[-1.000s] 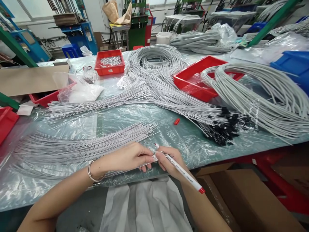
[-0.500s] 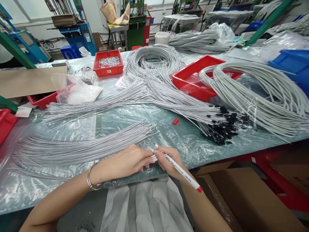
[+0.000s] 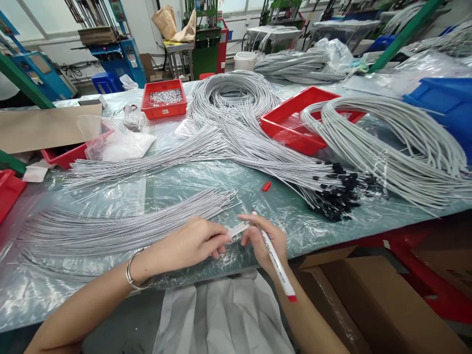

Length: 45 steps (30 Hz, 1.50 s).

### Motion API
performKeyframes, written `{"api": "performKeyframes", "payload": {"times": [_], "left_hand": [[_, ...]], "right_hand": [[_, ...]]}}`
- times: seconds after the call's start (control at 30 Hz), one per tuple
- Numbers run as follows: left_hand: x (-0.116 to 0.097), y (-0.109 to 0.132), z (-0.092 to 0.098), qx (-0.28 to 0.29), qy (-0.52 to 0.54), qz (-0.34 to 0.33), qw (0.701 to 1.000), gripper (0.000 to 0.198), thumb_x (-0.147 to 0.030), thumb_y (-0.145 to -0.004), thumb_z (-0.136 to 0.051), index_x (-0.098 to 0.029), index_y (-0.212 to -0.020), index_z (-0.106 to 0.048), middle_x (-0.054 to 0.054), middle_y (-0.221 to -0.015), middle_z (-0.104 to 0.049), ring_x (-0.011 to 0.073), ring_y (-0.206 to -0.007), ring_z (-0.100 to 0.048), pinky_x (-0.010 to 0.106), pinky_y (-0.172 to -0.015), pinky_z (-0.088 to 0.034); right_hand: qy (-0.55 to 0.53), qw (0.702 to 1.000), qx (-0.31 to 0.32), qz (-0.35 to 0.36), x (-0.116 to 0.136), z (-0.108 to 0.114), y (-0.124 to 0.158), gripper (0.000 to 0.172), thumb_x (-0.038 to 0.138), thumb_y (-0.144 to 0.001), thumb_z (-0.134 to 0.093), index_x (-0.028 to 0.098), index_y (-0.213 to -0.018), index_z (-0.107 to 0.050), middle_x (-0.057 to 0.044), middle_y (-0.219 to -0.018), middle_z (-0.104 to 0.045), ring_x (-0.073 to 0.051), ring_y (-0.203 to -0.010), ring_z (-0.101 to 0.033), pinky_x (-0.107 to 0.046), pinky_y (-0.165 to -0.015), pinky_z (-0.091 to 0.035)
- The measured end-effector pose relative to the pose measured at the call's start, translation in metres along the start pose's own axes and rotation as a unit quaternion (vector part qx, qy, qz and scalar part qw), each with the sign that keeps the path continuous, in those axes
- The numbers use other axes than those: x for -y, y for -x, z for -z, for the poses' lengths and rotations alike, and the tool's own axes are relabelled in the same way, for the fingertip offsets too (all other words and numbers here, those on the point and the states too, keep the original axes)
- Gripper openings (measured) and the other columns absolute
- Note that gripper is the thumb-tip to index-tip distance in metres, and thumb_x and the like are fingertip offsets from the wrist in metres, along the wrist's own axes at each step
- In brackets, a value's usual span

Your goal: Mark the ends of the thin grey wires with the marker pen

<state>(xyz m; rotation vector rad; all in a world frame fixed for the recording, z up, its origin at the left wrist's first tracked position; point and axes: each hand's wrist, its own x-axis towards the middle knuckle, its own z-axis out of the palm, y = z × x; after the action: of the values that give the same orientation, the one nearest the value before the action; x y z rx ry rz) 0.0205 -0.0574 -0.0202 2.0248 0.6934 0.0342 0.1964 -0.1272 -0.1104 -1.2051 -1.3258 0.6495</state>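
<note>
My left hand is closed, pinching one end of a small pale flat strip over the table's near edge. The strip's exact kind is hard to tell. My right hand holds a white marker pen with a red end pointing down toward my forearm. Its index finger is stretched over the strip's far end; whether it touches cannot be made out. The red pen cap lies apart on the plastic sheeting. Beyond my left hand lies a loose bundle of thin grey cables.
Behind are coiled grey cables with black connectors at one end. A red tray of small metal parts, another red tray, a thicker cable coil and a blue bin surround them. Cardboard boxes stand below, right.
My right hand has shifted right and its index finger has straightened out. The marker has swung steeper, its tip away from the strip. More of the strip shows between the hands.
</note>
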Motion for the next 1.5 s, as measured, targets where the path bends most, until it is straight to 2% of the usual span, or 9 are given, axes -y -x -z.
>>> {"api": "performKeyframes", "payload": {"times": [0.07, 0.23, 0.73, 0.87, 0.97, 1.03, 1.1, 1.33, 1.5], "left_hand": [[0.000, 0.000, 0.005, -0.004, 0.031, 0.019, 0.999, 0.038, -0.041, -0.096, -0.040, -0.015, -0.076, -0.059, 0.001, -0.071, -0.067, 0.0114, -0.067, -0.067, 0.016, -0.059, -0.045], [-0.002, 0.000, 0.010, 0.002, 0.067, 0.030, 0.997, 0.039, -0.044, -0.094, -0.042, -0.015, -0.076, -0.060, 0.002, -0.074, -0.067, 0.0129, -0.069, -0.068, 0.017, -0.059, -0.046], [0.002, -0.004, 0.003, 0.026, 0.156, 0.043, 0.986, 0.037, -0.046, -0.091, -0.046, -0.013, -0.082, -0.062, 0.004, -0.078, -0.067, 0.0138, -0.068, -0.067, 0.019, -0.059, -0.051], [0.001, -0.003, 0.003, 0.028, 0.136, 0.041, 0.989, 0.039, -0.047, -0.092, -0.044, -0.014, -0.081, -0.061, 0.004, -0.077, -0.066, 0.0139, -0.069, -0.067, 0.019, -0.059, -0.050], [-0.002, -0.001, 0.004, 0.069, 0.082, 0.020, 0.994, 0.039, -0.043, -0.094, -0.042, -0.014, -0.079, -0.061, 0.004, -0.070, -0.066, 0.0131, -0.067, -0.066, 0.019, -0.059, -0.048], [-0.004, 0.001, 0.004, 0.098, 0.056, 0.007, 0.994, 0.038, -0.040, -0.095, -0.040, -0.014, -0.077, -0.060, 0.003, -0.067, -0.065, 0.0116, -0.063, -0.065, 0.018, -0.059, -0.047], [-0.005, 0.001, 0.003, 0.115, 0.048, 0.012, 0.992, 0.037, -0.039, -0.096, -0.040, -0.015, -0.077, -0.059, 0.001, -0.066, -0.065, 0.0104, -0.060, -0.064, 0.017, -0.057, -0.045], [-0.005, -0.003, -0.009, -0.002, -0.111, -0.020, 0.994, 0.035, -0.037, -0.097, -0.039, -0.015, -0.075, -0.057, -0.001, -0.061, -0.061, 0.0109, -0.055, -0.057, 0.021, -0.055, -0.037], [-0.006, -0.005, -0.008, 0.025, -0.072, -0.021, 0.997, 0.039, -0.033, -0.098, -0.034, -0.015, -0.074, -0.059, 0.002, -0.063, -0.064, 0.0108, -0.059, -0.061, 0.019, -0.060, -0.042]], "right_hand": [[0.044, 0.996, -0.055, 0.051, 0.001, -0.002, 0.003, 0.032, 0.022, -0.091, -0.045, 0.018, -0.119, -0.060, 0.001, -0.055, -0.064, -0.013, -0.048, -0.056, -0.027, -0.052, -0.048], [0.088, 0.984, -0.047, 0.149, 0.006, -0.013, 0.008, 0.051, 0.007, -0.088, -0.045, 0.020, -0.137, -0.045, 0.001, -0.059, -0.066, -0.014, -0.050, -0.057, -0.030, -0.058, -0.051], [0.139, 0.964, -0.036, 0.224, 0.009, -0.006, 0.002, 0.059, 0.003, -0.083, -0.049, 0.022, -0.139, -0.042, 0.002, -0.059, -0.063, -0.014, -0.051, -0.054, -0.033, -0.059, -0.046], [0.100, 0.986, -0.009, 0.136, 0.012, -0.001, 0.000, 0.043, 0.016, -0.085, -0.052, 0.018, -0.129, -0.051, 0.002, -0.061, -0.063, -0.014, -0.053, -0.055, -0.030, -0.058, -0.046], [0.032, 0.996, 0.088, 0.010, 0.016, 0.007, -0.003, 0.018, 0.033, -0.087, -0.050, 0.018, -0.085, -0.061, 0.005, -0.050, -0.051, -0.010, -0.042, -0.045, -0.024, -0.042, -0.036], [0.010, 0.985, 0.168, -0.031, 0.018, 0.010, -0.005, 0.032, 0.034, -0.090, -0.045, 0.020, -0.061, -0.047, 0.007, -0.044, -0.039, -0.007, -0.038, -0.034, -0.022, -0.039, -0.028], [0.012, 0.978, 0.202, -0.046, 0.019, 0.010, -0.006, 0.039, 0.033, -0.092, -0.041, 0.020, -0.056, -0.037, 0.007, -0.044, -0.034, -0.007, -0.039, -0.030, -0.022, -0.040, -0.025], [0.080, 0.986, 0.144, -0.030, 0.018, 0.004, -0.004, 0.038, 0.031, -0.093, -0.040, 0.020, -0.057, -0.035, 0.007, -0.050, -0.031, -0.007, -0.045, -0.029, -0.022, -0.046, -0.026], [0.024, 0.993, 0.094, -0.061, 0.011, 0.003, 0.001, 0.039, 0.033, -0.092, -0.044, 0.020, -0.055, -0.042, 0.006, -0.043, -0.041, -0.007, -0.039, -0.036, -0.022, -0.041, -0.030]]}}
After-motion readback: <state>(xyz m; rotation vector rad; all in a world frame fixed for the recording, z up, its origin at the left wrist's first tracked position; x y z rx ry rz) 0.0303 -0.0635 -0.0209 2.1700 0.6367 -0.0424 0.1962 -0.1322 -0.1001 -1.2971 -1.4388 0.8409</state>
